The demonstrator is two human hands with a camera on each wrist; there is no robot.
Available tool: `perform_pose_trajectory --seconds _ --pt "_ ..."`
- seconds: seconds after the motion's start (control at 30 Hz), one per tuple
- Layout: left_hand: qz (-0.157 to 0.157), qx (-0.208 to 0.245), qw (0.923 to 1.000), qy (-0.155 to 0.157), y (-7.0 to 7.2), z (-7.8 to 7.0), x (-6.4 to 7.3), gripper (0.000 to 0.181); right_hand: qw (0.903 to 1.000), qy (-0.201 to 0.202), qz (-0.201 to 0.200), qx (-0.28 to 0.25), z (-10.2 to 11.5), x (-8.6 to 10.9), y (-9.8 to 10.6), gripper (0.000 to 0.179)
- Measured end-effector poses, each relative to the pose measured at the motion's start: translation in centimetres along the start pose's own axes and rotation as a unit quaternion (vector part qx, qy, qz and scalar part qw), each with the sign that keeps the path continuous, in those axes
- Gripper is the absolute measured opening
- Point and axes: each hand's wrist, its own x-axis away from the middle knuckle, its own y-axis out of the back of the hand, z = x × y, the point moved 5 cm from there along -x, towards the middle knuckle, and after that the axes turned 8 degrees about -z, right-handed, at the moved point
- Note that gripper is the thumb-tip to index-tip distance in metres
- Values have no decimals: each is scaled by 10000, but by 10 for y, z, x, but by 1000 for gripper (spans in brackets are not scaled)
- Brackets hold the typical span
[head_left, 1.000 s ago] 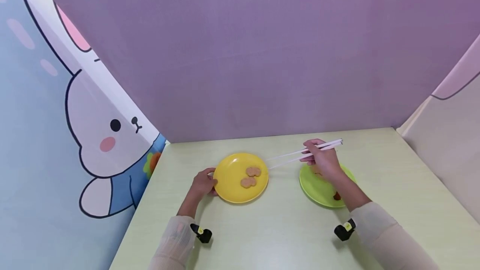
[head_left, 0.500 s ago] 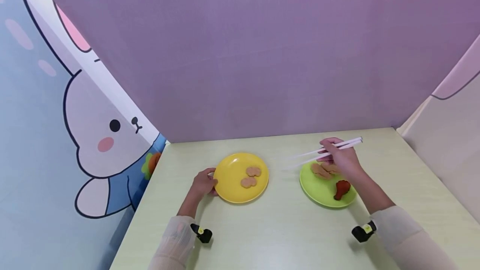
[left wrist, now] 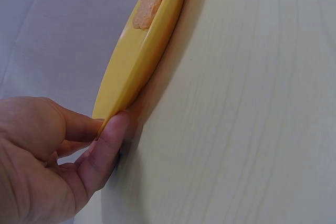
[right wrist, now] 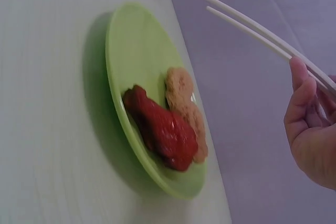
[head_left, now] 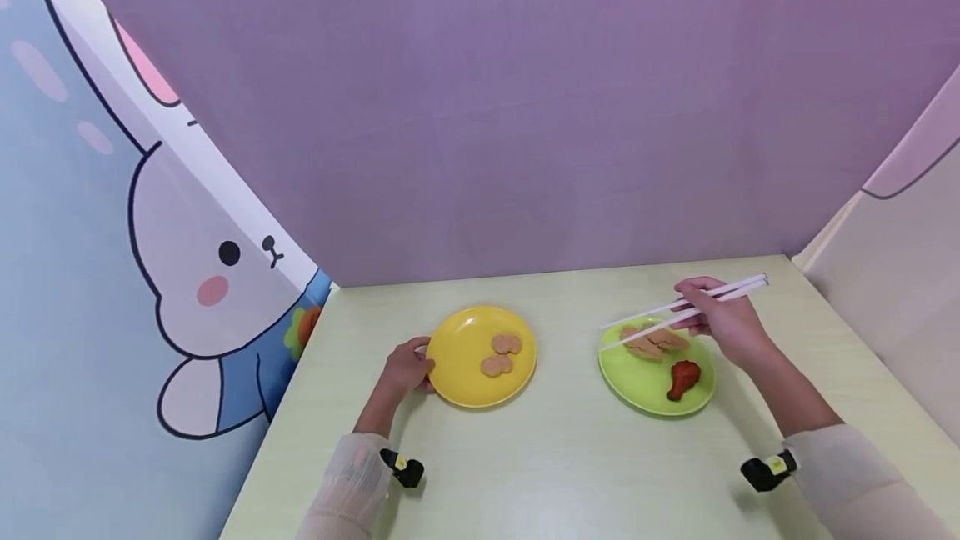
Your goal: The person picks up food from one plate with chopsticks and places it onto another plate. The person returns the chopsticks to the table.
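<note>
Yellow plate (head_left: 459, 355) on the left, green plate (head_left: 636, 386) on the right, fwiw. Left hand (head_left: 407, 367) is pinching yellow's rim; right hand (head_left: 726, 325) just swung rightward gripping chopsticks (right wrist: 257, 28), tips holding nothing, so green's drumstick (head_left: 684, 378) and nuggets (head_left: 645, 347) look reachable now.

I could read no words, numbers or brands. The small yellow label (head_left: 401, 462) on my boxy black left-wrist device (head_left: 411, 474) and the second small yellow label (head_left: 777, 464) on my boxy black right-wrist device (head_left: 760, 476) were too tiny to make out.
</note>
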Motion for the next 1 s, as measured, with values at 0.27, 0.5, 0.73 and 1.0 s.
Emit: perform_pose_trajectory --seconds 0.27,0.5,0.73,1.0 --pt "15 71 10000 8 1 2 -1 53 9993 206 256 -162 3 5 28 15" --pt "-16 21 9999 97 0 4 -2 52 9994 157 259 -162 2 10 55 21" --pt "6 135 9999 -1 2 3 1 52 9996 182 230 41 -2 14 77 28" --pt "-7 57 10000 1 3 4 2 52 9997 113 202 49 -12 14 98 32"
